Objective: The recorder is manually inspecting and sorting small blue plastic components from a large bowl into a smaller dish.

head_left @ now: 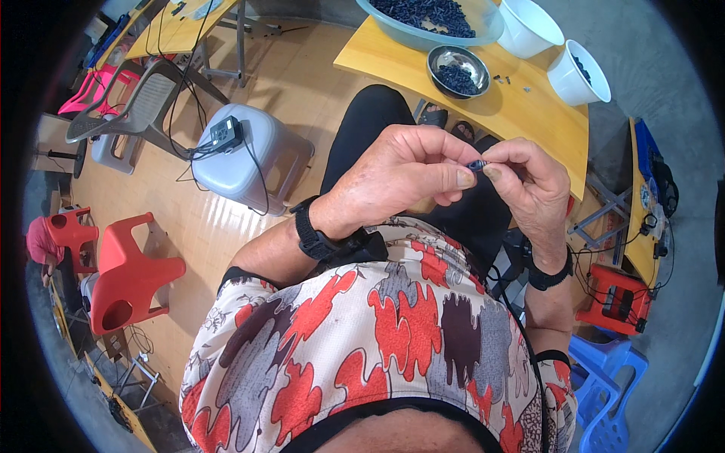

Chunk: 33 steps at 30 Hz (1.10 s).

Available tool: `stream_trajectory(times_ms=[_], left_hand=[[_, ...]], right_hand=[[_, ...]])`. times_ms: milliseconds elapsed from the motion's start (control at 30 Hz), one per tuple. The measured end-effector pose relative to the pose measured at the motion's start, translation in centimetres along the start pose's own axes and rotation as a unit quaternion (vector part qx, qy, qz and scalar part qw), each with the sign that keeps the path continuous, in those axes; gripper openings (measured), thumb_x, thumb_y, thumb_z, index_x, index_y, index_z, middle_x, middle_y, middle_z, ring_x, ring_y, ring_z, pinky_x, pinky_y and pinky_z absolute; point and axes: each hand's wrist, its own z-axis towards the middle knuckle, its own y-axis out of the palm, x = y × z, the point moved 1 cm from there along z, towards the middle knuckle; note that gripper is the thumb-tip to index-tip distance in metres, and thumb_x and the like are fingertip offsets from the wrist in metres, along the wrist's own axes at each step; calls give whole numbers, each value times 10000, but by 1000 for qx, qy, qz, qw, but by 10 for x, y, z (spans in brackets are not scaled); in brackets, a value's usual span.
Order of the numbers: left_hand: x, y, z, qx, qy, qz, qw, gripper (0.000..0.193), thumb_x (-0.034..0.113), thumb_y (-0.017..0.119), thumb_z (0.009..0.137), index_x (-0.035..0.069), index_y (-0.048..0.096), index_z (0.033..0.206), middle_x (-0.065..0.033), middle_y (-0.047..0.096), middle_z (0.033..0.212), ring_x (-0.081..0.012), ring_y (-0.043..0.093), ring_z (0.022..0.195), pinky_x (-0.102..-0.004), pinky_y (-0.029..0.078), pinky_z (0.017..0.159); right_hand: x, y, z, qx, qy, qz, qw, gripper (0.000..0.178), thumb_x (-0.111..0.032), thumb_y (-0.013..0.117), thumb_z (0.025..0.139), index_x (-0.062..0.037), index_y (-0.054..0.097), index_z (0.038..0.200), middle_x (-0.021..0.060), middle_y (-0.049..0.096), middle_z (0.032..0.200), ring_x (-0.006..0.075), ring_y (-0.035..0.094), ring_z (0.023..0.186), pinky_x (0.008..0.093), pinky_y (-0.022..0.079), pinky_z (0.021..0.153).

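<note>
My left hand [423, 170] and my right hand [529, 177] meet above my lap, near the table's front edge. Between the thumb and forefinger of each is one end of a small dark blue part [476, 164] with a lighter, ridged end toward the right. What kind of part it is I cannot make out. A steel bowl [480, 66] on the table beyond my hands holds many similar small dark pieces. Several loose small pieces [504, 79] lie on the wood to its right.
On the yellow table [377, 49] stand a wide basin [487, 34] of dark pieces, a white bucket [529, 26] and a second white bucket [566, 83]. To the left are a grey stool [234, 166] with a black device and cables, and a red stool [132, 264].
</note>
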Motion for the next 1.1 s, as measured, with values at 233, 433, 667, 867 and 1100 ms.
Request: stream_trajectory(times_ms=[233, 433, 667, 867, 1100], left_hand=[[0, 1, -2, 29, 14, 48, 998, 154, 65, 583, 886, -20, 631, 1006, -57, 649, 815, -75, 577, 667, -215, 498, 613], [-2, -1, -1, 24, 27, 84, 996, 148, 68, 570, 896, -25, 633, 993, -41, 642, 801, -66, 560, 644, -205, 487, 595], [2, 1, 1, 32, 55, 62, 996, 153, 69, 550, 907, -24, 626, 1001, -38, 627, 792, -62, 553, 638, -200, 481, 585], [1, 1, 1, 37, 36, 41, 998, 157, 70, 550, 908, -24, 625, 1009, -40, 626, 797, -65, 554, 640, -202, 481, 581], [-1, 0, 0, 39, 43, 63, 996, 155, 76, 553, 908, -27, 628, 998, -37, 626, 797, -63, 553, 641, -202, 479, 579]], right_hand=[[-12, -5, 9, -20, -58, -93, 994, 83, -14, 658, 786, -26, 633, 864, 64, 634, 760, 152, 608, 671, 251, 480, 603], [-15, -7, 18, -73, -104, -138, 982, 128, 10, 659, 747, -28, 639, 867, 92, 609, 726, 217, 612, 659, 287, 477, 586], [-16, 2, 14, 14, -44, -115, 992, 91, -1, 650, 788, -20, 641, 876, 65, 635, 739, 158, 616, 669, 262, 487, 604], [0, 7, -1, 48, -49, -50, 996, 100, -18, 650, 826, 6, 621, 919, 69, 636, 795, 109, 575, 690, 223, 452, 613], [-2, 11, 4, 45, -118, -112, 986, 90, 28, 659, 776, -8, 633, 854, 97, 654, 788, 188, 639, 703, 256, 495, 618]])
